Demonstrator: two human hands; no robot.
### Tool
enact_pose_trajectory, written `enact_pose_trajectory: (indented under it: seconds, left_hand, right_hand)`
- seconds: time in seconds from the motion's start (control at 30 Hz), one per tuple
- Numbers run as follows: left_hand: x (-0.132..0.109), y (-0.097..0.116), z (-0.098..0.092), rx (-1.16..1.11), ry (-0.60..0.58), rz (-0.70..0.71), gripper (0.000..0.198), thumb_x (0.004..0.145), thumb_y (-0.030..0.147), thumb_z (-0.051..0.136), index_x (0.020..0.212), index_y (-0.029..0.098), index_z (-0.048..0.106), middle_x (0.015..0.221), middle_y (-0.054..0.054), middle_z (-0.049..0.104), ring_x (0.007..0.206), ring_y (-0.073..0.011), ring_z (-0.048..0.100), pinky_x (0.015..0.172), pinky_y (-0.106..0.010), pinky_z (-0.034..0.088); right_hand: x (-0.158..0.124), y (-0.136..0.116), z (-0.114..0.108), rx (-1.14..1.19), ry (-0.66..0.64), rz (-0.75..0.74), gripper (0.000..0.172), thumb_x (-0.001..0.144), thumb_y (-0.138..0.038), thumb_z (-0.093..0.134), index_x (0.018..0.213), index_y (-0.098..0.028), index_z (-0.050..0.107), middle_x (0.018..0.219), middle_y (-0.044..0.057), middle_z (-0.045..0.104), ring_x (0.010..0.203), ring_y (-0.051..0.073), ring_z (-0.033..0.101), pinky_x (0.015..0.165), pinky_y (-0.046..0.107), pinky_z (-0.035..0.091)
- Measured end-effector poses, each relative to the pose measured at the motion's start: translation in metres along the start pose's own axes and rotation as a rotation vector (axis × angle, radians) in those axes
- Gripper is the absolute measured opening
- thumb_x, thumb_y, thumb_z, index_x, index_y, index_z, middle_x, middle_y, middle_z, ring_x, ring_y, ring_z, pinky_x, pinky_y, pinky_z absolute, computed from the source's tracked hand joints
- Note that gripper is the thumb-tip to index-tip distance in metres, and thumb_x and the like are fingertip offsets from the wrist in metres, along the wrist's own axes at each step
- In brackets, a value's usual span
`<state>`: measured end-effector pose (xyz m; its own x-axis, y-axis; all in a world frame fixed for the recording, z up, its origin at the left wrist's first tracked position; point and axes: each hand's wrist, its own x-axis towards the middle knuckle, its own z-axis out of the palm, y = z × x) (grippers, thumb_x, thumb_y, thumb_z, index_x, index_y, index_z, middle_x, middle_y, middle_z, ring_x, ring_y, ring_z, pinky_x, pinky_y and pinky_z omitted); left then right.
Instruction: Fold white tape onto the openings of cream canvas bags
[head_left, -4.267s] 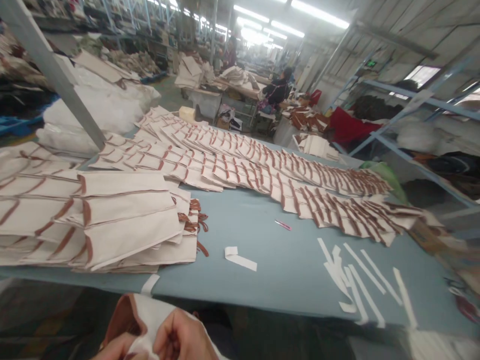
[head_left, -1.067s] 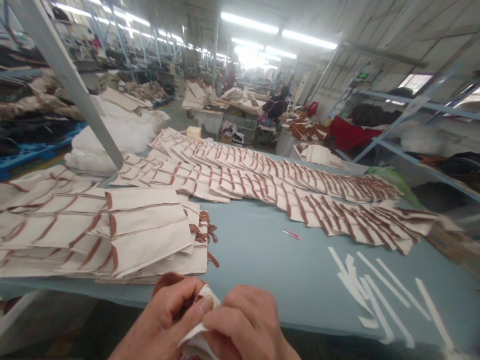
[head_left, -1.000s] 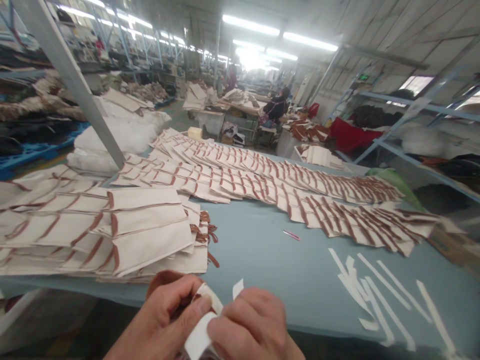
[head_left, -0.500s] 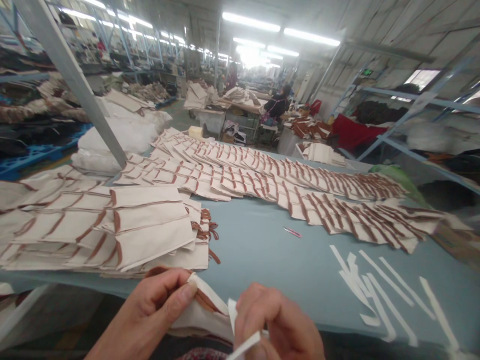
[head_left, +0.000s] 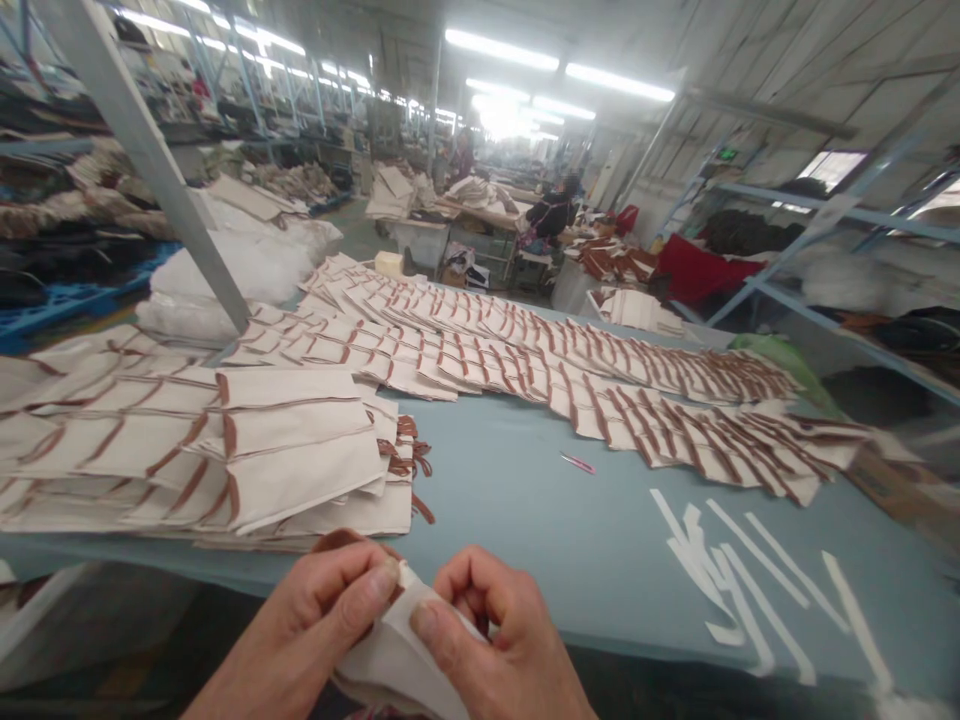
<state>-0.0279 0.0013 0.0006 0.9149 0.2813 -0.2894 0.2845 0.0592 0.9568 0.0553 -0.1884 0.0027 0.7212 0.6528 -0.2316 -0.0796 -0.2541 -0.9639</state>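
Observation:
My left hand (head_left: 319, 615) is closed, pinching the top edge of a cream fabric piece (head_left: 397, 650) between thumb and fingers. Brown trim (head_left: 337, 540) shows just behind those fingers. Close beside it, my right hand (head_left: 499, 630) grips the same piece, its thumb lying along the cream edge and its other fingers curled behind. The piece hangs in front of the table's near edge, and its lower part runs out of view. No white strip shows in my right hand.
Cream pieces with brown edging lie in a stack (head_left: 300, 440) at left and in overlapping rows (head_left: 480, 360) across the blue-grey table (head_left: 495, 480). A small pink-handled tool (head_left: 578, 463) and several white strips (head_left: 720, 570) lie at right. A metal post (head_left: 157, 150) stands at left.
The white strip that my right hand held is gone from it. That hand has moved left and up onto the cream piece, nearer my left hand. A blurred whitish patch appears at bottom right.

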Motion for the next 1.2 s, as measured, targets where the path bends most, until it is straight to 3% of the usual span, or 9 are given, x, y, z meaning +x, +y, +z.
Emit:
enact_pose_trajectory:
  seconds: [0.17, 0.57, 0.8, 1.0, 1.2]
  left_hand:
    - [-0.007, -0.015, -0.007, 0.025, -0.128, -0.047, 0.077, 0.095, 0.094, 0.065, 0.078, 0.018, 0.069, 0.074, 0.002, 0.050, 0.069, -0.0159, 0.044, 0.060, -0.022, 0.039]
    - [-0.017, -0.006, 0.002, 0.050, -0.068, -0.068, 0.076, 0.090, 0.094, 0.067, 0.069, 0.021, 0.062, 0.071, 0.002, 0.046, 0.068, -0.0172, 0.040, 0.061, -0.026, 0.034]
    - [-0.015, -0.013, -0.003, 0.098, -0.175, -0.045, 0.077, 0.099, 0.094, 0.057, 0.079, 0.020, 0.064, 0.076, 0.002, 0.047, 0.072, -0.0175, 0.042, 0.064, -0.025, 0.036]
    - [-0.018, -0.011, -0.001, 0.077, -0.134, -0.070, 0.071, 0.098, 0.089, 0.063, 0.080, 0.020, 0.063, 0.076, 0.003, 0.046, 0.071, -0.0173, 0.041, 0.062, -0.025, 0.037]
    - [-0.023, -0.011, 0.006, 0.119, 0.098, -0.047, 0.064, 0.092, 0.079, 0.073, 0.066, 0.022, 0.064, 0.074, 0.001, 0.055, 0.075, -0.0207, 0.052, 0.068, -0.025, 0.046]
  right_hand:
    - [-0.004, 0.001, 0.003, -0.032, -0.007, -0.012, 0.029, 0.094, -0.043, 0.076, 0.081, -0.023, 0.060, 0.065, -0.009, 0.049, 0.062, 0.012, 0.040, 0.062, 0.029, 0.029]
    - [-0.004, 0.025, 0.012, -0.175, 0.103, -0.066, 0.035, 0.089, -0.044, 0.081, 0.074, -0.024, 0.056, 0.060, -0.009, 0.044, 0.056, 0.012, 0.037, 0.057, 0.030, 0.024]
    - [-0.003, 0.024, 0.012, -0.161, 0.094, -0.044, 0.033, 0.091, -0.041, 0.083, 0.075, -0.024, 0.059, 0.058, -0.009, 0.046, 0.056, 0.012, 0.037, 0.055, 0.029, 0.024]
    - [0.001, 0.022, 0.015, -0.064, 0.015, 0.041, 0.033, 0.092, -0.042, 0.078, 0.077, -0.024, 0.055, 0.064, -0.009, 0.049, 0.061, 0.012, 0.040, 0.057, 0.027, 0.028]
    - [0.003, 0.033, 0.025, 0.078, 0.000, 0.060, 0.039, 0.094, -0.047, 0.075, 0.077, -0.025, 0.048, 0.066, -0.009, 0.043, 0.064, 0.011, 0.036, 0.057, 0.026, 0.027]
